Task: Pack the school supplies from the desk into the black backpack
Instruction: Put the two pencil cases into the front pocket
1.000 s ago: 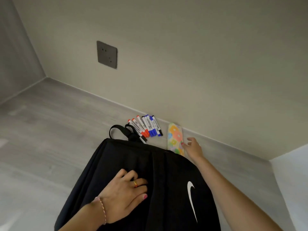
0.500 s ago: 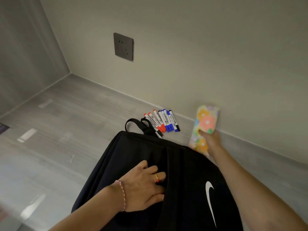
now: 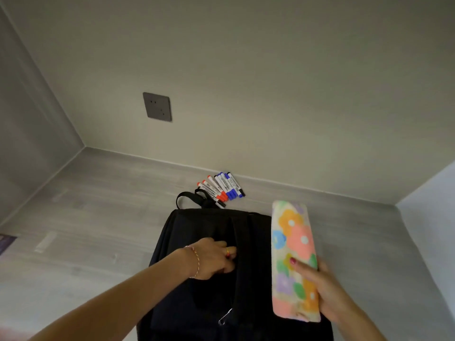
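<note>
The black backpack lies flat on the grey desk in front of me. My left hand grips the fabric edge at its front zipper opening. My right hand holds a flowery pencil case upright above the backpack's right side. Several red and blue markers lie in a row on the desk beyond the backpack, next to its top handle.
A pale wall with a grey socket plate rises close behind the markers. Side walls close the desk in on the left and right. A metal zipper pull hangs at the backpack's near end.
My right hand has lifted the flowery pencil case off the desk by the wall and brought it toward me over the backpack. My left hand stays on the backpack.
</note>
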